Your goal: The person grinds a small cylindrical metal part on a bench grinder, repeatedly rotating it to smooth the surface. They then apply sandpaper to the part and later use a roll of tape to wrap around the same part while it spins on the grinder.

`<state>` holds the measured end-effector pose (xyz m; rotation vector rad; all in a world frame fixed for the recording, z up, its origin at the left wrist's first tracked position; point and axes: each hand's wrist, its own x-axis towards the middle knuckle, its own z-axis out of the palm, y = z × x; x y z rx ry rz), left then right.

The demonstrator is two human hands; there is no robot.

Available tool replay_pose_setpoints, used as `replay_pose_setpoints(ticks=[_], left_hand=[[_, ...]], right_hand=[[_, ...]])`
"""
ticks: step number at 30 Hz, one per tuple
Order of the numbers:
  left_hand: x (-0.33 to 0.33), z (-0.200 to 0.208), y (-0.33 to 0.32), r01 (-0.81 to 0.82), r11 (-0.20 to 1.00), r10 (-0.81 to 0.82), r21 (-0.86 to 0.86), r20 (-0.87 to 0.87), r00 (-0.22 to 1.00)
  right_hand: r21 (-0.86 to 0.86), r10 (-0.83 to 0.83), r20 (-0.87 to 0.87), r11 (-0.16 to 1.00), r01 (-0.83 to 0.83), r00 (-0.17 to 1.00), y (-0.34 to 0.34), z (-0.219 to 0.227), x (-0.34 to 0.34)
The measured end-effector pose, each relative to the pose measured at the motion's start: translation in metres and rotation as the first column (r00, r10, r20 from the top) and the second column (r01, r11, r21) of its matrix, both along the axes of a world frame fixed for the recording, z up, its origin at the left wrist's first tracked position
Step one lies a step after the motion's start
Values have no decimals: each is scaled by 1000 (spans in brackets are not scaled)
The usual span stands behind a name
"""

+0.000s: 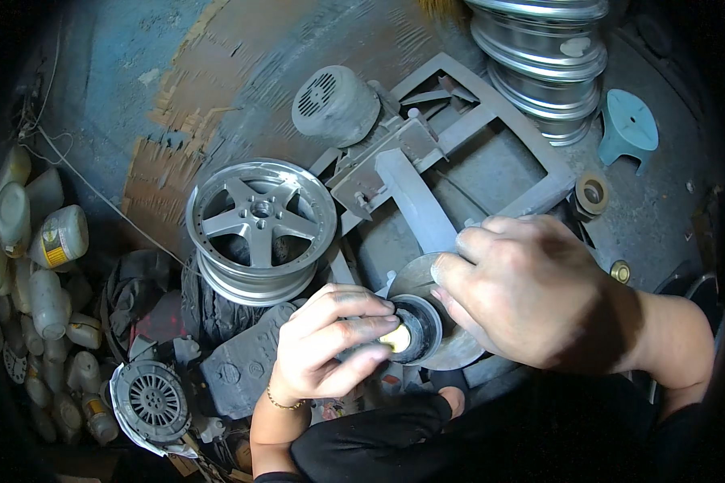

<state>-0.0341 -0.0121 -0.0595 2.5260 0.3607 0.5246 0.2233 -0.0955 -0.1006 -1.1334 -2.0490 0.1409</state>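
My left hand [330, 334] has its fingertips and thumb closed around a small pale-yellow piece [395, 338] at a black round cup-shaped thing [427, 322] with a grey rim. What the yellow piece is, I cannot make out. To the right, my right hand [524, 282] is curled, thumb against the bent fingers, over a flat grey round plate [411, 275]. Anything inside its grip is hidden. The plate lies partly beneath the cup-shaped thing and both hands. Just beyond the hands, a silver five-spoke wheel rim [261, 233] lies face up on a dark bundle.
A grey metal frame [532, 153] carries a motor [334, 105] ahead. Stacked wheel rims [544, 72] stand far right, near a light-blue stool [628, 125] and a tape roll [593, 193]. Several plastic bottles [50, 302] crowd the left; a vented round machine [151, 402] sits nearer.
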Motion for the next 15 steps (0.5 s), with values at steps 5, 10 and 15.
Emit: replay_pose_setpoints(ticks=[5, 10, 15], left_hand=[[4, 0, -6, -20, 999, 20, 26, 11, 1000], [6, 1, -12, -30, 990, 30, 138, -1, 1000], [6, 1, -18, -5, 951, 15, 308, -30, 999]], right_hand=[[-49, 23, 68, 999, -20, 997, -1, 6, 1], [-39, 32, 80, 999, -29, 996, -1, 6, 0], [-80, 63, 109, 995, -55, 992, 1, 9, 1]])
